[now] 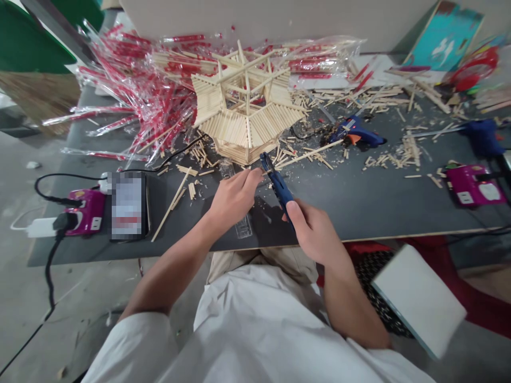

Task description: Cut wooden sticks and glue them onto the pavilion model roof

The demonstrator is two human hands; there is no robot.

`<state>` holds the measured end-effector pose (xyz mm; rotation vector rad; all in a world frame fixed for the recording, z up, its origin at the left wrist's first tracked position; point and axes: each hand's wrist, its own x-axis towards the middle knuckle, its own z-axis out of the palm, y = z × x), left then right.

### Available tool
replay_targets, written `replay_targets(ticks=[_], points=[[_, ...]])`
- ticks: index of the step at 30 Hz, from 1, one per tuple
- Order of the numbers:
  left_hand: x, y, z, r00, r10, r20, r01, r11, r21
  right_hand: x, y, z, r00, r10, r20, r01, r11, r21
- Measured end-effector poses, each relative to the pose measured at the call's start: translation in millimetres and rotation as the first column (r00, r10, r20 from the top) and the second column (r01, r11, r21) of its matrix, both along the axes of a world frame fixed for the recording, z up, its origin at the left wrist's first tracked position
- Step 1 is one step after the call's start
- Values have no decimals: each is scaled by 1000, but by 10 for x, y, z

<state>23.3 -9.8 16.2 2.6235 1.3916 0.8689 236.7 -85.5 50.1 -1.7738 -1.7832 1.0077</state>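
My right hand [315,229] grips the blue handles of a pair of cutters [276,183], jaws pointing away from me. My left hand [233,197] is closed in a pinch on a thin wooden stick [307,154] that runs to the right across the dark table [379,207], its near end at the cutter jaws. Just beyond stands a hexagonal roof model built of wooden sticks [245,106]. A clear ruler [239,213] lies flat under my left hand.
Red-and-clear chopstick wrappers [131,96] are heaped at the back left. Stick offcuts litter the table. A blue glue gun [357,134] lies to the right. A phone [128,205] and a purple power strip [83,210] sit at the left, another purple strip [473,183] at right.
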Motion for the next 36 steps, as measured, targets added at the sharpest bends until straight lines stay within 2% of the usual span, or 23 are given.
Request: replay_targets(ticks=[4, 8, 11, 14, 19, 22, 25, 29, 33, 36], points=[[18, 1, 18, 1000, 22, -8, -22, 1000, -11, -22, 25, -65, 999, -10, 37, 10, 1000, 4], [-15, -72, 97, 992, 19, -122, -17, 1000, 18, -56, 8, -66, 998, 34, 59, -34, 999, 1], [-74, -212, 143, 984, 33, -175, -43, 998, -53, -85, -33, -22, 991, 112, 71, -109, 993, -43], [-124, -373, 136, 980, 95, -172, -123, 980, -155, -113, -60, 39, 974, 182, 133, -169, 981, -99], [-156, -598, 56, 975, 152, -159, -188, 952, -240, -137, -62, 132, 902, 313, 296, -277, 948, -158], [-198, -708, 19, 972, 207, -108, -229, 934, -273, -129, -60, 134, 859, 319, 400, -289, 948, -137], [-288, -783, 51, 953, 297, -63, -303, 913, -274, -69, -49, 108, 817, 339, 467, -322, 939, -120], [-443, -802, 219, 955, 294, 29, -271, 910, -313, 122, -6, 65, 750, 353, 559, -382, 921, -69], [-526, -671, 484, 979, 180, 97, -147, 948, -283, 351, 68, -34, 655, 161, 739, -376, 917, 133], [-513, -411, 764, 989, 90, 115, -72, 985, -157, 464, 94, -179, 623, 55, 780, -372, 898, 233]])
